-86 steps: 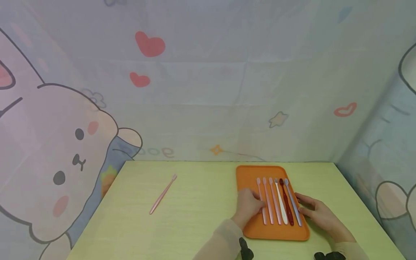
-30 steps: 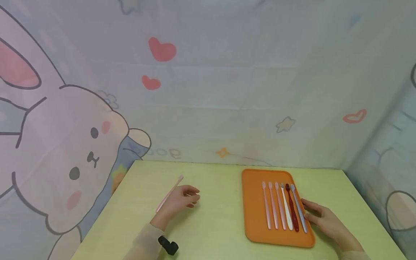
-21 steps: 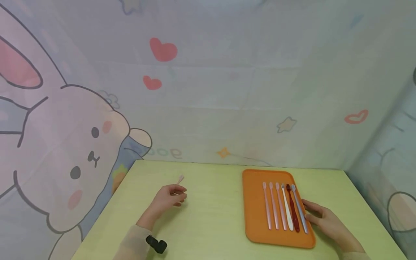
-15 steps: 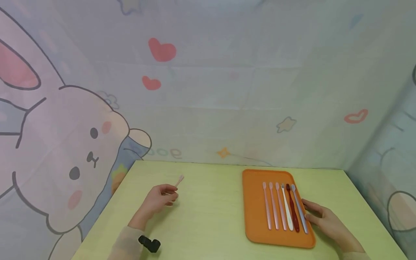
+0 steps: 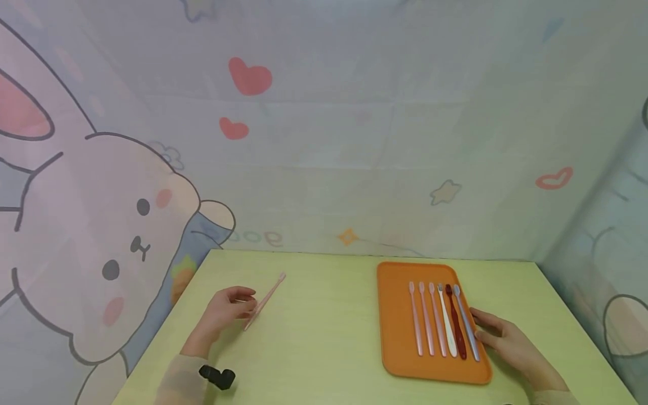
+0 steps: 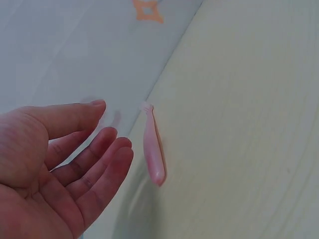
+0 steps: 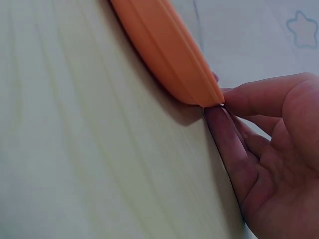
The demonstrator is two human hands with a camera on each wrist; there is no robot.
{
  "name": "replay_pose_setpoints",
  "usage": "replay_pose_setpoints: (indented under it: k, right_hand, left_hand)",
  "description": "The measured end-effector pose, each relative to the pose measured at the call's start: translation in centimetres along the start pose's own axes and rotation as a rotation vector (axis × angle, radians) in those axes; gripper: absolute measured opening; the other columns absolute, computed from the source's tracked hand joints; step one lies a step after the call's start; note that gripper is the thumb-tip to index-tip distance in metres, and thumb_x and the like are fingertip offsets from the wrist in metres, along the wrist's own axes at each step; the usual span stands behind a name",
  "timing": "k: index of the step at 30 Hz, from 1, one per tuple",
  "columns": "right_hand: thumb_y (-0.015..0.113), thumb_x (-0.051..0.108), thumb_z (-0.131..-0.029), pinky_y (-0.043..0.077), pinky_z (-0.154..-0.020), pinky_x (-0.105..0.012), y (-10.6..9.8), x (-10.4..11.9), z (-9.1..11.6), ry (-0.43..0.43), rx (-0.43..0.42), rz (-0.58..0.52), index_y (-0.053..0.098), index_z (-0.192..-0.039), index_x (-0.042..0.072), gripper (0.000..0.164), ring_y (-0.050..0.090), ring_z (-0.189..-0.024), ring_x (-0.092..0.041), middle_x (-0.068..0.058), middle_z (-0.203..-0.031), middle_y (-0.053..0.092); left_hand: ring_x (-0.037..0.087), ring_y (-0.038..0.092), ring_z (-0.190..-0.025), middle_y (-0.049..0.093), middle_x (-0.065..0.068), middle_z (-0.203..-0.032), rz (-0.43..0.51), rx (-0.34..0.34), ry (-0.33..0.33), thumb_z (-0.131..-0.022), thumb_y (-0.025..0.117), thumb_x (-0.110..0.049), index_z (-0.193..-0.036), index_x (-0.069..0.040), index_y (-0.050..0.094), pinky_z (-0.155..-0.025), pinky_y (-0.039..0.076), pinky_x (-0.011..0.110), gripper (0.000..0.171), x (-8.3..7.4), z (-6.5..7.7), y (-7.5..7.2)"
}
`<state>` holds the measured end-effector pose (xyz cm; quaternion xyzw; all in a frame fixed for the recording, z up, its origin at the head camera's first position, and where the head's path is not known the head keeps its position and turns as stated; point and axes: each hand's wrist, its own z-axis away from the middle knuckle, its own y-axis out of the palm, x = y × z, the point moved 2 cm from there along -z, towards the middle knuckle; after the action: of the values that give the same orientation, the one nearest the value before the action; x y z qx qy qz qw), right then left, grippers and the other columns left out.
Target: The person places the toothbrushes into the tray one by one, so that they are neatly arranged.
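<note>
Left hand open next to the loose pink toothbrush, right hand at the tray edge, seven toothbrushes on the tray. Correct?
Not quite: the tray holds six toothbrushes, not seven, as the head view shows. The rest stands: the left hand is open beside the pink toothbrush, and the right hand touches the tray's edge.

Toothbrush bristles too small
</note>
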<state>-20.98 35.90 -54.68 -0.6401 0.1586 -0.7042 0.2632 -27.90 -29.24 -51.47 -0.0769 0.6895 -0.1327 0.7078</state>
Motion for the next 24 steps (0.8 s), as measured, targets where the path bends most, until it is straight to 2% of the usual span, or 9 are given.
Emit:
replay_pose_setpoints:
  k: [6, 9, 13, 24]
  right_hand:
    - [0.067, 0.018, -0.106, 0.03, -0.115, -0.073, 0.0, -0.3, -0.1, 0.003, 0.004, -0.012, 0.039, -0.159, -0.011, 0.066, 0.031, -0.149, -0.058, -0.036, -0.159, 0.042]
    - [0.067, 0.018, -0.106, 0.03, -0.115, -0.074, 0.1, -0.4, -0.1, 0.006, 0.008, -0.02, 0.038, -0.159, -0.011, 0.067, 0.029, -0.15, -0.058, -0.036, -0.16, 0.04]
    - [0.067, 0.018, -0.106, 0.03, -0.115, -0.074, 0.1, -0.5, -0.2, 0.004, 0.007, -0.021, 0.039, -0.159, -0.01, 0.067, 0.029, -0.15, -0.057, -0.036, -0.16, 0.04]
    - [0.068, 0.021, -0.106, 0.035, -0.116, -0.069, 0.0, -1.0, -0.3, 0.019, 0.007, -0.001, 0.039, -0.16, -0.009, 0.068, 0.032, -0.15, -0.055, -0.035, -0.16, 0.041]
  left_hand:
    - [0.024, 0.073, -0.091, 0.073, 0.018, -0.108, -0.008, -0.043, -0.041, -0.098, 0.076, -0.003, -0.131, 0.015, 0.065, -0.081, 0.064, 0.035, 0.039, 0.8, -0.6, -0.8]
    - [0.023, 0.073, -0.092, 0.073, 0.016, -0.108, -0.022, -0.049, -0.053, -0.097, 0.077, -0.004, -0.131, 0.014, 0.065, -0.082, 0.064, 0.036, 0.04, 1.1, -0.9, -0.8]
    - [0.026, 0.073, -0.094, 0.073, 0.019, -0.11, -0.047, -0.041, -0.047, -0.098, 0.077, -0.005, -0.13, 0.015, 0.065, -0.081, 0.064, 0.04, 0.04, 1.4, -1.5, -0.7]
    - [0.022, 0.07, -0.088, 0.075, 0.015, -0.111, -0.13, -0.017, -0.078, -0.094, 0.081, -0.007, -0.125, 0.007, 0.071, -0.073, 0.062, 0.035, 0.036, 1.3, -2.8, 0.5]
